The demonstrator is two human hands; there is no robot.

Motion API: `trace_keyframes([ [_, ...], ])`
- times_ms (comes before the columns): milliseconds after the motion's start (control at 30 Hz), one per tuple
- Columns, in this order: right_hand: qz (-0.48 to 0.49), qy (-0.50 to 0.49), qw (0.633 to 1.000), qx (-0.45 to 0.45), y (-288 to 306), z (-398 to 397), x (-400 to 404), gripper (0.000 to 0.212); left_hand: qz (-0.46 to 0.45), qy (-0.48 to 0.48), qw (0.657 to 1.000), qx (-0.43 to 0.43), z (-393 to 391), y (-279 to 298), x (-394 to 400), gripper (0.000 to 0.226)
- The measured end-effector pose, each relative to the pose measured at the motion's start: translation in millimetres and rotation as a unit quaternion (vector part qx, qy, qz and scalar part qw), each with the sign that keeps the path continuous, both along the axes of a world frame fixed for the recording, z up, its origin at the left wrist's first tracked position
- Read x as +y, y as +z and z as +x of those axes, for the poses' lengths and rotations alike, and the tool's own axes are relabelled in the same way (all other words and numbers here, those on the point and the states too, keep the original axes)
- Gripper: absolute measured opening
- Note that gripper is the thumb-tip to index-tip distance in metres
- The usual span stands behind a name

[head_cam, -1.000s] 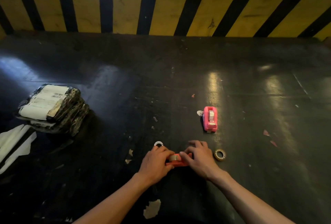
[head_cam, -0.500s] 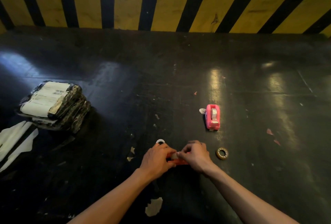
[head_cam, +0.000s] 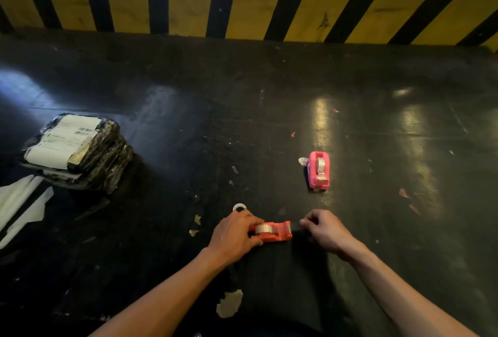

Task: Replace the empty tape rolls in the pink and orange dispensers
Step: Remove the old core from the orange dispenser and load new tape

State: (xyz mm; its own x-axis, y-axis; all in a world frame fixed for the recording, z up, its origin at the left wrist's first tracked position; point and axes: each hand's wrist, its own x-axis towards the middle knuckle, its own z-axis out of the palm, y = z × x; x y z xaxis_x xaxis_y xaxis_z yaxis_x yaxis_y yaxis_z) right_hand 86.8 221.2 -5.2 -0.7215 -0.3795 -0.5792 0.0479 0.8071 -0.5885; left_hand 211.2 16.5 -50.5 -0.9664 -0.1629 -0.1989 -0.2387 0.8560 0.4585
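The orange dispenser (head_cam: 279, 232) lies on the dark floor (head_cam: 242, 121) in front of me, with a clear tape roll (head_cam: 262, 228) seated in it. My left hand (head_cam: 234, 237) grips the dispenser's left end. My right hand (head_cam: 326, 232) hovers just right of the cutter end, fingertips pinched together; I cannot see whether tape is between them. The pink dispenser (head_cam: 319, 170) stands farther back on the right, holding a roll. A small white empty ring (head_cam: 239, 206) lies just beyond my left hand. The brown ring seen earlier is hidden behind my right hand.
A stack of black wrapped parcels (head_cam: 78, 153) with white labels sits at the left, with white sheets (head_cam: 18, 204) beside it. A yellow and black striped kerb (head_cam: 242, 4) runs across the back. Paper scraps (head_cam: 229, 304) dot the floor.
My right hand has drawn away to the right from over the orange dispenser, uncovering it and its roll. My left hand stays on the dispenser's left end.
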Motion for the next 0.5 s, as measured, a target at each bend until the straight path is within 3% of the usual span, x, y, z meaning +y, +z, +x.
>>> trace_keyframes([
  [267,0.001,-0.026,1.000,-0.004,-28,14,-7,0.016,0.005,0.003,1.000,-0.001,1,1,1,0.054],
  [500,0.003,-0.060,0.997,0.047,-41,26,-17,0.008,0.013,0.003,1.000,-0.006,1,5,3,0.053],
])
